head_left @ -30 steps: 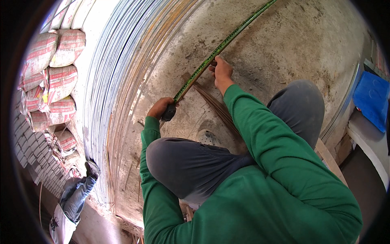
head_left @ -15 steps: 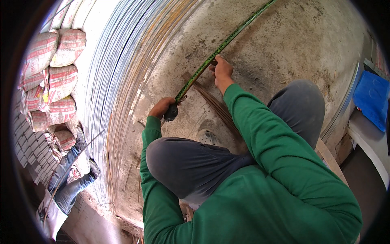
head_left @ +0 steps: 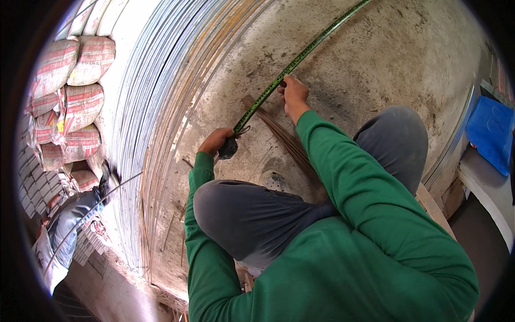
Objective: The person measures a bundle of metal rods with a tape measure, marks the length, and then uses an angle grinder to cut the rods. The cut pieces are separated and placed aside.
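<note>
My left hand is closed around the black case of a tape measure, with a cord loop beside it. Its green blade stretches from there toward the upper right, past the picture's top edge. Against the lower edge of that blade, my right hand has its fingers pinched; a small dark bit shows at the fingertips, too small to name. Beneath the blade, between my hands and my knees, a bundle of thin brown rods lies on the concrete floor.
Long steel bars lie side by side on my left. Beyond them are stacked red-and-white sacks and a person in jeans near a long thin rod. A blue sheet is at the far right.
My hands and the tape measure have barely shifted. The person at the left has moved down and outward, and the rod beside them has shifted slightly.
</note>
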Available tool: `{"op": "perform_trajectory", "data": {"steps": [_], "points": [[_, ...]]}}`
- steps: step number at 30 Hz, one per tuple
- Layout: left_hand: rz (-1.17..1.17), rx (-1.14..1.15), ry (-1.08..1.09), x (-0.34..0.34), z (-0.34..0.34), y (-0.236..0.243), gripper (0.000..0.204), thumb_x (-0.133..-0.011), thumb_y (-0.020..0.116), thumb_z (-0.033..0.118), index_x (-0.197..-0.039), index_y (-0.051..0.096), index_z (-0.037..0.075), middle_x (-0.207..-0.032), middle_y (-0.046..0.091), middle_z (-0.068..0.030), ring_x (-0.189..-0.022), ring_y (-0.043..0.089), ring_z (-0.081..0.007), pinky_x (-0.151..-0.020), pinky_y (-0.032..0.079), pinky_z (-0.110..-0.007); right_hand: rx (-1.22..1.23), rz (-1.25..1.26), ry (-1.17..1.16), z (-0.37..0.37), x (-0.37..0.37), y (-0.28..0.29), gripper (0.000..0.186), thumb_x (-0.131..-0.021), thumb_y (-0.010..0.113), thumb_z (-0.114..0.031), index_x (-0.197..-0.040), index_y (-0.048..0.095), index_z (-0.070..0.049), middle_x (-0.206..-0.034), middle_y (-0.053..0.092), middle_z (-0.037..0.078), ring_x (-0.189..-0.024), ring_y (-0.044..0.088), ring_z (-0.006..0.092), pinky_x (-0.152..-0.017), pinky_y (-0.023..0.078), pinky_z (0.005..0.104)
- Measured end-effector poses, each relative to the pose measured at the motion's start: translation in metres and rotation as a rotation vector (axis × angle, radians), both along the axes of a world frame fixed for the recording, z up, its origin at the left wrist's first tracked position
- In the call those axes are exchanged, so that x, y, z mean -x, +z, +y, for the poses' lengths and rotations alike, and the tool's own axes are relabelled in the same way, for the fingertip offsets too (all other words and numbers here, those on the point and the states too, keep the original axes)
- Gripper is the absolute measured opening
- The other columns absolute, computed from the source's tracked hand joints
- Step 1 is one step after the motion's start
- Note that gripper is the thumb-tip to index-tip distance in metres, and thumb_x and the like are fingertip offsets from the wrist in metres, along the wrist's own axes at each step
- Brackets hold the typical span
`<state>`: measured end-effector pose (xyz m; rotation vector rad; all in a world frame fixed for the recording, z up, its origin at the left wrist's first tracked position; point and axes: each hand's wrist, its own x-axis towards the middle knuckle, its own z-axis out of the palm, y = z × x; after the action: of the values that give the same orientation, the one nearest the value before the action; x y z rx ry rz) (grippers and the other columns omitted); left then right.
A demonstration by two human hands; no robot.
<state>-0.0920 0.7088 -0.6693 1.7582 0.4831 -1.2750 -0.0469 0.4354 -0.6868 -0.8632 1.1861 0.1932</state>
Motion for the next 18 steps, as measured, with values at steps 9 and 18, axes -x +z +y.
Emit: {"op": "perform_trajectory", "data": {"steps": [9,18], "points": [[0.025,0.038,0.051,0.000,0.004,-0.010,0.031,-0.088,0.048,0.023,-0.093,0.067,-0.001,-0.077,0.060,-0.0053,-0.064,0.052,-0.0152,-0.061,0.044,-0.029,0.034,0.012,0.032,0.001,-0.002,-0.001,0.035,-0.090,0.061,-0.021,-0.118,0.059,0.000,-0.099,0.061,0.012,-0.076,0.060,0.0193,-0.067,0.047,0.0407],[0.091,0.028,0.056,-0.005,-0.002,0.002,0.029,-0.088,0.046,0.022,-0.092,0.065,0.000,-0.072,0.058,-0.0036,-0.058,0.051,-0.0130,-0.055,0.044,-0.029,0.032,0.012,0.051,0.001,0.000,-0.002,0.034,-0.090,0.060,-0.023,-0.116,0.060,-0.001,-0.099,0.061,0.013,-0.078,0.059,0.0190,-0.068,0.047,0.0410]]}}
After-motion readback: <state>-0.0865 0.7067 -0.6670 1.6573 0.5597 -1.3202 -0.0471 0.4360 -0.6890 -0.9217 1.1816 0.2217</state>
